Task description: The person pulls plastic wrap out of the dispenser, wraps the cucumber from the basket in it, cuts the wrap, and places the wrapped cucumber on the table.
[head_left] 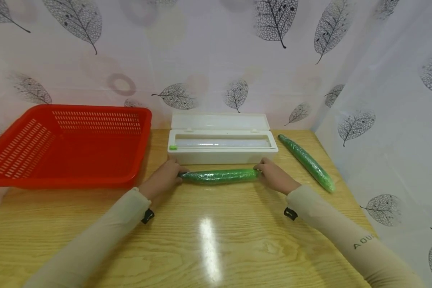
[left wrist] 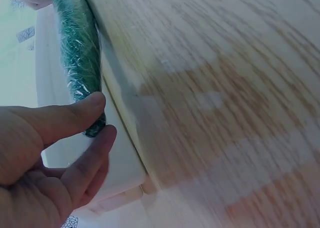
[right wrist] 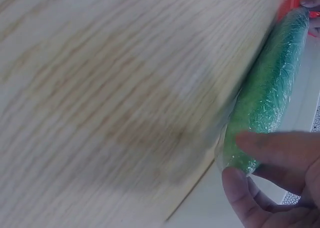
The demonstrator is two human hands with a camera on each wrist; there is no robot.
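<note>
A cucumber wrapped in clear film (head_left: pixel 219 176) lies sideways in front of a white cling film dispenser (head_left: pixel 223 157). My left hand (head_left: pixel 164 179) pinches its dark left end between thumb and fingers; the left wrist view shows that thumb (left wrist: pixel 92 105) on the film. At the pale green right end, my right hand (head_left: pixel 276 176) pinches the cucumber, and in the right wrist view its thumb and fingers (right wrist: pixel 275 148) close on the tip. The dispenser's lid (head_left: pixel 219 121) stands raised, with a roll of film (head_left: pixel 221 143) inside.
A red plastic basket (head_left: pixel 93 182) stands on the left of the wooden table (head_left: pixel 172 240). Another film-wrapped cucumber (head_left: pixel 307 162) lies at a slant to the right of the dispenser. Leaf-patterned sheeting (head_left: pixel 208 60) hangs behind the table and along its right side.
</note>
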